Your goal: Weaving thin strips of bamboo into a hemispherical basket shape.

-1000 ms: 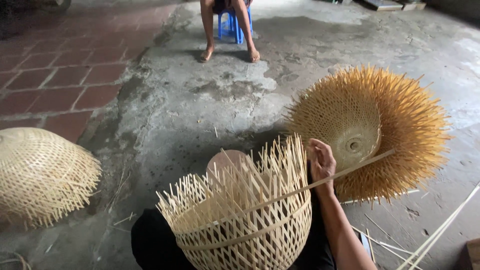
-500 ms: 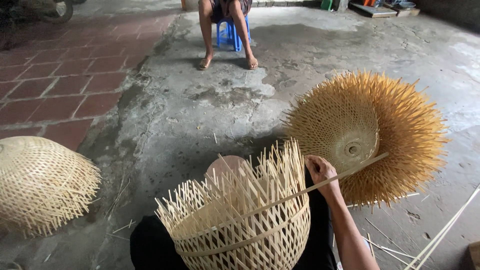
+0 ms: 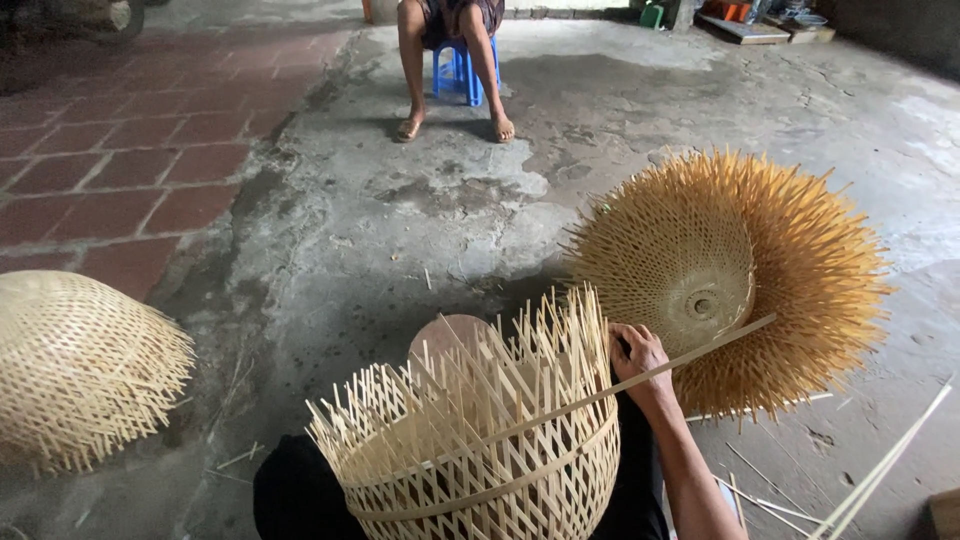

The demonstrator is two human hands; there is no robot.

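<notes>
We hold an unfinished bamboo basket (image 3: 480, 450) on our lap, closest to the camera. Our right hand (image 3: 635, 358) grips its rim at the right side, fingers closed on the upright stakes beside a long bamboo strip (image 3: 640, 378) that runs across the top. Our left hand is out of view behind the basket, so we cannot tell its state. The lower wall is woven and banded; the upper stakes stand loose, so the rim is not yet closed. Farther off, a woven basket (image 3: 80, 365) lies at left and a spiky basket (image 3: 740, 270) at right on the concrete floor (image 3: 400, 250). Beyond, a person's legs (image 3: 450, 70) rest before a blue stool (image 3: 460, 70).
</notes>
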